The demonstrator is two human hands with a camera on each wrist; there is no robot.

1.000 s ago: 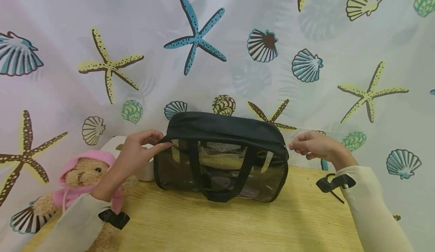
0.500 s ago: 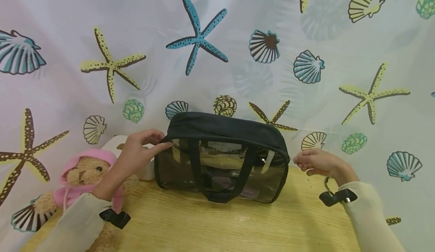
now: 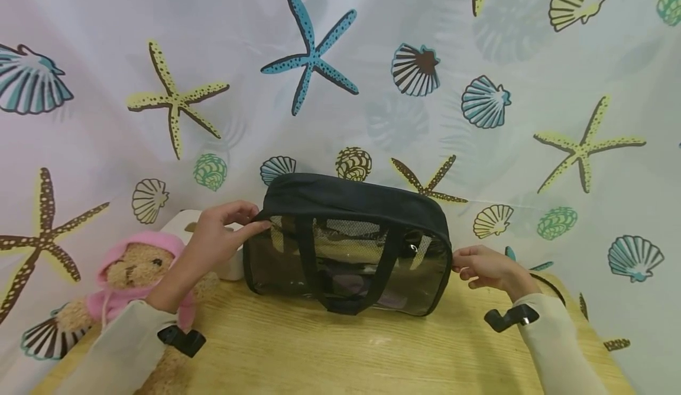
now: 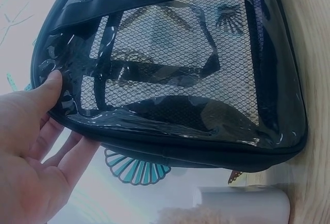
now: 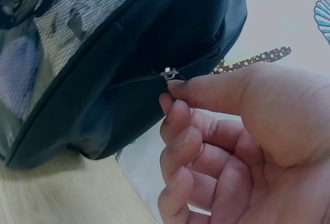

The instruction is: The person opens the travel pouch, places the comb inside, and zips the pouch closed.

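Note:
A black handbag (image 3: 356, 197) with clear plastic and mesh panels stands upright on the wooden table. My left hand (image 3: 213, 238) pinches its upper left corner; in the left wrist view the thumb (image 4: 51, 87) lies on the clear panel and the fingers go behind the edge. At the bag's right end is my right hand (image 3: 486, 271). The right wrist view shows its thumb and index finger pinching a small silver zipper pull (image 5: 168, 73) on the black side. Part of the zipper track (image 5: 223, 37) shows above the pull. Dark and pinkish items inside show dimly through the plastic.
A teddy bear in a pink hoodie (image 3: 140, 265) sits to the left, beside my left forearm. Behind it stands a white container (image 3: 231, 268), partly hidden. A curtain printed with shells and starfish (image 3: 340, 87) hangs right behind the bag. Wooden tabletop (image 3: 340, 353) lies in front.
My right hand has moved down along the bag's right end with the zipper pull, then slightly inward. My left hand keeps its hold on the corner, and the bag stays in place.

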